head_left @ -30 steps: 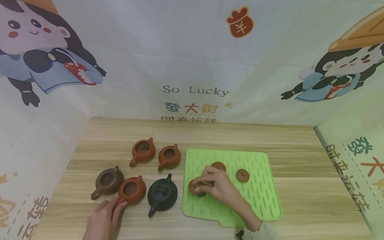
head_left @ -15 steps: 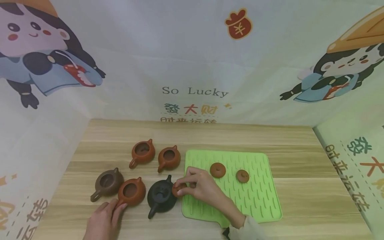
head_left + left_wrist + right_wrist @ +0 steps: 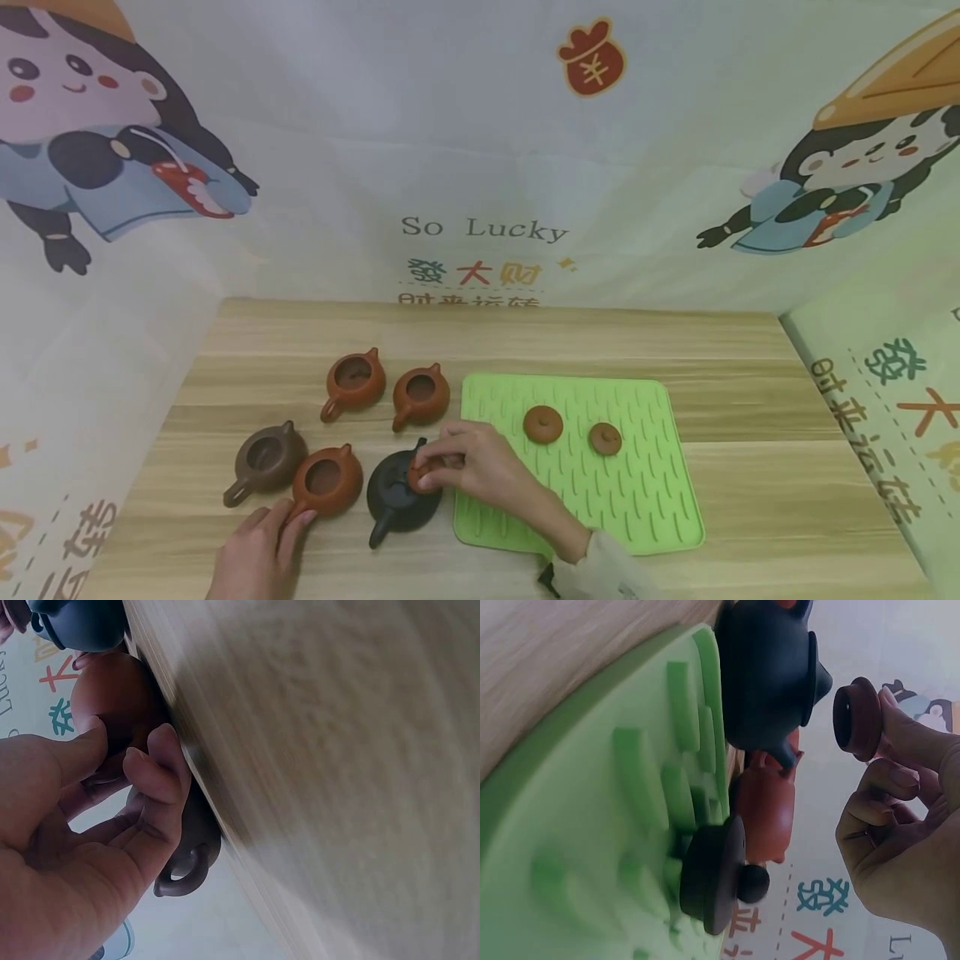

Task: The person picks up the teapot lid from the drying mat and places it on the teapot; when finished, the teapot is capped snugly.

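My left hand (image 3: 255, 550) pinches the handle of a lidless reddish-brown teapot (image 3: 327, 481) on the table; the left wrist view shows thumb and fingers around that handle. My right hand (image 3: 480, 467) holds a small reddish-brown teapot lid (image 3: 857, 720) by its top, hollow underside showing in the right wrist view. This lid hangs in the air above the black teapot (image 3: 401, 504), which has its own lid on. A lidless dark brown teapot (image 3: 281, 458) stands left of the held one. Two more lids, a left one (image 3: 543, 425) and a right one (image 3: 605, 438), lie on the green mat.
Behind stand two more lidless reddish-brown teapots, one at left (image 3: 360, 385) and one at right (image 3: 426, 400). The ribbed green mat (image 3: 652, 508) covers the table right of the teapots. A printed cloth (image 3: 480, 150) walls the wooden table (image 3: 787, 467) at the back and sides.
My right hand has lifted the lid off the mat and carried it left, over the black teapot. My left hand has stayed at the teapot's handle.
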{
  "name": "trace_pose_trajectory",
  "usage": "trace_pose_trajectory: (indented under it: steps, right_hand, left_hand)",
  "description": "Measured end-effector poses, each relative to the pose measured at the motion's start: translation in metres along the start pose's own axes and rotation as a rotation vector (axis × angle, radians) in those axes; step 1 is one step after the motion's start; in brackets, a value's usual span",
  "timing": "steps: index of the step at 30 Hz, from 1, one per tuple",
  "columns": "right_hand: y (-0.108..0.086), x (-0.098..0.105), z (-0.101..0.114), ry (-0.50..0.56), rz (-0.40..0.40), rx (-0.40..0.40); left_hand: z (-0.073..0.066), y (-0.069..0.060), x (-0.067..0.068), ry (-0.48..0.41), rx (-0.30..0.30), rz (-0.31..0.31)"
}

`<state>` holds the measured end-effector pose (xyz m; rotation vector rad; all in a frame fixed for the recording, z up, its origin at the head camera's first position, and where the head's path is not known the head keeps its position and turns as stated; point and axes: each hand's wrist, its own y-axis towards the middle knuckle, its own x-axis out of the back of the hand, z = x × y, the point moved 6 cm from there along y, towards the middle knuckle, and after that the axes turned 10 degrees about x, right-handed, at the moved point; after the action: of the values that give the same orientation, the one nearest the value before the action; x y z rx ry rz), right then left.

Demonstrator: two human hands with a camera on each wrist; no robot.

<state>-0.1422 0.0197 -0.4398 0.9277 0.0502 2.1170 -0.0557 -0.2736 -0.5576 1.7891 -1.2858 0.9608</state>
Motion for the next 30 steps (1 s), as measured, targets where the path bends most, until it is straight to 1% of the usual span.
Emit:
trace_pose_trajectory:
  steps: [7, 12, 18, 23, 25, 30]
  right_hand:
    - [0.014, -0.010, 0.005, -0.005, 0.022, 0.015]
    - [0.020, -0.013, 0.006, 0.008, 0.007, 0.027]
    - [0.027, -0.018, 0.005, 0.028, -0.010, 0.022]
    - [0.033, -0.026, 0.004, 0.072, -0.018, -0.007]
    - [0.035, -0.029, 0.004, 0.095, -0.019, -0.036]
    - [0.039, -0.034, 0.006, 0.091, -0.039, -0.046]
  left_hand:
    - [0.000, -0.001, 0.000, 0.001, -0.013, -0.014]
    - [0.001, 0.000, 0.000, -0.003, -0.023, -0.026]
    - [0.001, 0.000, 0.000, -0.004, -0.027, -0.041]
    - [-0.001, 0.000, 0.003, -0.009, -0.035, -0.054]
    - [-0.001, -0.001, 0.003, -0.015, -0.043, -0.059]
    - [-0.001, -0.001, 0.004, -0.019, -0.055, -0.065]
